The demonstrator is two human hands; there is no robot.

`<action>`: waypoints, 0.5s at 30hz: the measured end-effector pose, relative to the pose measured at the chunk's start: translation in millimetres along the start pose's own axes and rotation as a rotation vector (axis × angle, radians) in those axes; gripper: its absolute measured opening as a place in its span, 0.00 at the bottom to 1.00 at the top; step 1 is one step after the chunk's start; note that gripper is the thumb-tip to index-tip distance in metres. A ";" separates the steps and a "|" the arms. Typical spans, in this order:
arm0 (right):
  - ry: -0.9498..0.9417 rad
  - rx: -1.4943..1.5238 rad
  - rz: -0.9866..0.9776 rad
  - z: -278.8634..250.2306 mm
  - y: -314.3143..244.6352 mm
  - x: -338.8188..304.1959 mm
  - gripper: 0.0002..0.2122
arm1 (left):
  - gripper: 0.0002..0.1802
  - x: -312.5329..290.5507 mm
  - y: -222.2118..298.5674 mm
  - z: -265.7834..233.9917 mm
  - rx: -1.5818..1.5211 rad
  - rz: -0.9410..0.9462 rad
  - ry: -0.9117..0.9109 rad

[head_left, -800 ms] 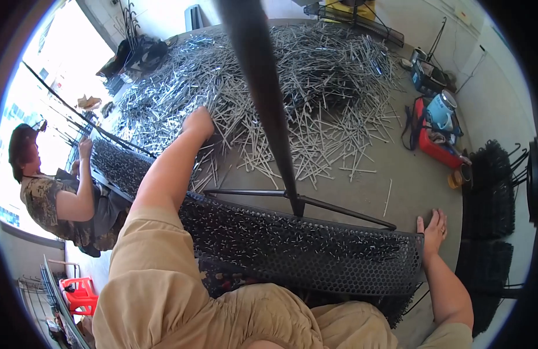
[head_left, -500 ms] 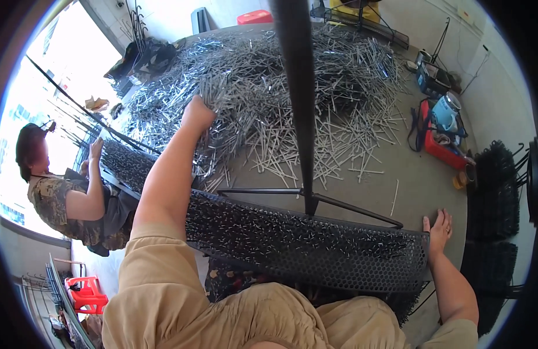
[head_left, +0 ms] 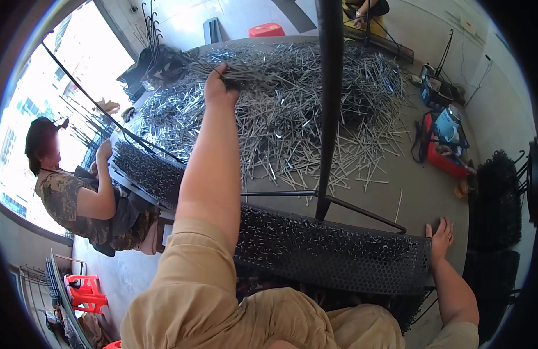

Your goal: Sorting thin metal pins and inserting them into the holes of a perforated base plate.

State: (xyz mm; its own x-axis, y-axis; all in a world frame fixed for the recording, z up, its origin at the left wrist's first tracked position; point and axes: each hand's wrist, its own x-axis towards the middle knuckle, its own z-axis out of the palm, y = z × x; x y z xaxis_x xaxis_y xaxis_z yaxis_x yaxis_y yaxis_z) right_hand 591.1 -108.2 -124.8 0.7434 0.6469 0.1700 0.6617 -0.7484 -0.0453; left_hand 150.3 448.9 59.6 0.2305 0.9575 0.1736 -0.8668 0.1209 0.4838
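Observation:
My left hand (head_left: 221, 87) is stretched out over the far part of a wide heap (head_left: 280, 128) of thin silvery-grey strips. Its fingers are closed round a loose bunch of strips (head_left: 252, 74), which sticks out to the right. My right hand (head_left: 440, 237) lies flat on the table with its fingers spread, beside the right end of a long black perforated panel (head_left: 362, 267). Short pale-tipped strips fill the holes along the panel's far side, while many nearer holes are bare. My left forearm hides the panel's left part.
A black upright bar (head_left: 330, 104) with angled braces rises behind the panel. At the right stand a red crate (head_left: 443, 154), a blue jug (head_left: 447, 123) and black bristly pieces (head_left: 497, 203). A co-worker (head_left: 77, 192) sits at the left by another bristly panel (head_left: 149, 168); another person's hand (head_left: 358, 20) shows at the back.
My left hand has moved farther away and a little right, lifting a bunch of strips above the heap. My right hand stays on the table. The view has shifted slightly.

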 end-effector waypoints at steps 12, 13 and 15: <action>-0.001 0.003 0.022 -0.6 3.4 0.3 0.28 | 0.14 -2.2 -32.3 56.8 -0.080 0.097 0.112; -0.016 0.012 0.017 -0.9 -1.2 1.3 0.28 | 0.13 2.9 -25.8 52.5 -0.100 0.120 0.131; 0.005 0.021 0.015 2.1 0.2 1.3 0.28 | 0.12 8.7 -25.4 49.7 -0.167 0.092 0.133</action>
State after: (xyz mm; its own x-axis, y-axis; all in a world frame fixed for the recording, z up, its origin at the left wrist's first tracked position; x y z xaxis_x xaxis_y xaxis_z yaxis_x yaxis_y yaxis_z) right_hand 592.4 -107.3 -126.6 0.7531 0.6346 0.1736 0.6521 -0.7550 -0.0688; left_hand 196.3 441.2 91.5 0.0964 0.9912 0.0909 -0.9453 0.0626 0.3201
